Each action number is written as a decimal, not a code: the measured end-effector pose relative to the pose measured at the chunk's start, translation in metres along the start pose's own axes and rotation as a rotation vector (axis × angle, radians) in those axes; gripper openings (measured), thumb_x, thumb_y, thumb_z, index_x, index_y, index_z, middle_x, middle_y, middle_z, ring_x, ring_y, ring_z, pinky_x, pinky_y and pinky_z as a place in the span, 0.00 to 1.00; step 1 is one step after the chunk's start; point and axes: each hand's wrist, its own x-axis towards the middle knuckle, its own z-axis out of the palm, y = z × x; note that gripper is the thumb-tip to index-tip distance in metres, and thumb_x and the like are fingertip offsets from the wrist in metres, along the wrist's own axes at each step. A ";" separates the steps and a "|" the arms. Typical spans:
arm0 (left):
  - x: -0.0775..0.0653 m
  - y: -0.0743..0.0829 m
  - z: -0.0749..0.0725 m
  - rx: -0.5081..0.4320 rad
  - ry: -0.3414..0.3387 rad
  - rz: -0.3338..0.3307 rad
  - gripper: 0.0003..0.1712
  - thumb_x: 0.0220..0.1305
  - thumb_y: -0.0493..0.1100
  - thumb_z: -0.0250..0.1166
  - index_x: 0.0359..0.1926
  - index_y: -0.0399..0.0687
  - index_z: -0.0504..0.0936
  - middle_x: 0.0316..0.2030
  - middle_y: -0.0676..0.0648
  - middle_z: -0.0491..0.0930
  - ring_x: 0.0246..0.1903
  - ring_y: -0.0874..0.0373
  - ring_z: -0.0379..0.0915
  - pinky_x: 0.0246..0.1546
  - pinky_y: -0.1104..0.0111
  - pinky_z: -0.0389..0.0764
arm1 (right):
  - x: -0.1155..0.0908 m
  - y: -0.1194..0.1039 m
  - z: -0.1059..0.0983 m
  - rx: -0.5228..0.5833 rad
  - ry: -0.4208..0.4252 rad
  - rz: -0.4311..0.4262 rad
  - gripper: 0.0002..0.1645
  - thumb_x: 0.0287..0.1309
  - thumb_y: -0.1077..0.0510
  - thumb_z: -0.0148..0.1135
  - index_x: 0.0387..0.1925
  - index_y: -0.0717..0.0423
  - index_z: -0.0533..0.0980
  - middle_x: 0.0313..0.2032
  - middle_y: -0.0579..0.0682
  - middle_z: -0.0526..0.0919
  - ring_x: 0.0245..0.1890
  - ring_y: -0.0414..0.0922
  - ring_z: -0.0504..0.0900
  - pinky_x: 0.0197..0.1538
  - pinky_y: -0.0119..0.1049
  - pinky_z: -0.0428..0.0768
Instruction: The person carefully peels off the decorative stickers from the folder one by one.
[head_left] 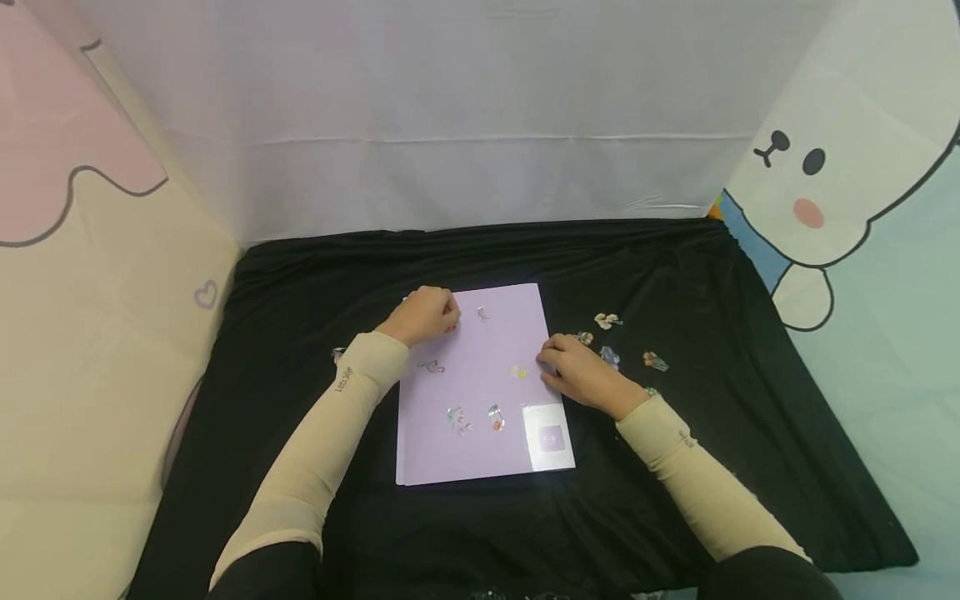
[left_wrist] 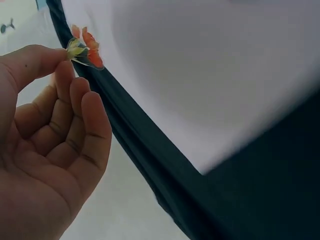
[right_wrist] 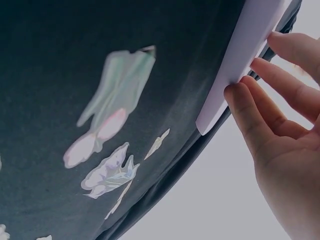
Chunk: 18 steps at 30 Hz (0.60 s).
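A pale purple folder (head_left: 480, 454) lies on the black cloth, with several flower stickers spread over its face. Above its upper left part is my left hand (head_left: 422, 315). Between thumb and index finger it pinches an orange flower sticker (left_wrist: 91, 50) with a green base and a clear rim, best seen in the left wrist view. My right hand (head_left: 583, 373) touches the folder's right edge with its fingertips, the fingers extended. On the folder, a yellow flower sticker (head_left: 519, 372) is nearest that hand, and a small sticker (head_left: 482, 314) sits near the top.
Several loose stickers lie on the black cloth (head_left: 675, 467) right of the folder, among them a tulip-like sticker (head_left: 655, 361) and a purple one (head_left: 610, 357). Another sticker (head_left: 338, 355) shows partly behind the left forearm. A white curtain (head_left: 480, 183) hangs behind the cloth.
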 end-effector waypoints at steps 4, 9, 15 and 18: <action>-0.018 -0.026 -0.015 0.012 0.005 -0.113 0.08 0.69 0.39 0.60 0.33 0.44 0.82 0.25 0.49 0.80 0.26 0.54 0.75 0.27 0.64 0.75 | -0.001 0.002 -0.001 0.007 0.005 -0.006 0.15 0.55 0.65 0.73 0.44 0.68 0.82 0.44 0.60 0.79 0.44 0.53 0.79 0.51 0.46 0.79; -0.035 -0.061 -0.034 0.040 0.035 -0.189 0.08 0.70 0.40 0.61 0.35 0.42 0.85 0.28 0.47 0.83 0.28 0.53 0.76 0.32 0.59 0.77 | -0.003 0.003 -0.002 -0.005 0.024 0.002 0.15 0.54 0.65 0.73 0.43 0.68 0.82 0.43 0.60 0.79 0.44 0.54 0.80 0.50 0.47 0.79; -0.052 -0.094 -0.045 0.088 0.104 -0.232 0.09 0.68 0.38 0.62 0.36 0.38 0.87 0.34 0.42 0.84 0.29 0.49 0.78 0.35 0.54 0.79 | -0.001 0.001 -0.003 0.001 0.015 -0.004 0.14 0.55 0.65 0.73 0.43 0.69 0.81 0.43 0.61 0.79 0.44 0.54 0.80 0.50 0.47 0.79; -0.058 -0.103 -0.045 0.104 0.120 -0.241 0.09 0.68 0.38 0.62 0.36 0.38 0.87 0.34 0.40 0.84 0.29 0.48 0.78 0.35 0.52 0.79 | 0.000 0.000 -0.002 0.005 0.012 -0.008 0.14 0.54 0.66 0.72 0.42 0.69 0.81 0.43 0.61 0.79 0.44 0.54 0.80 0.50 0.47 0.79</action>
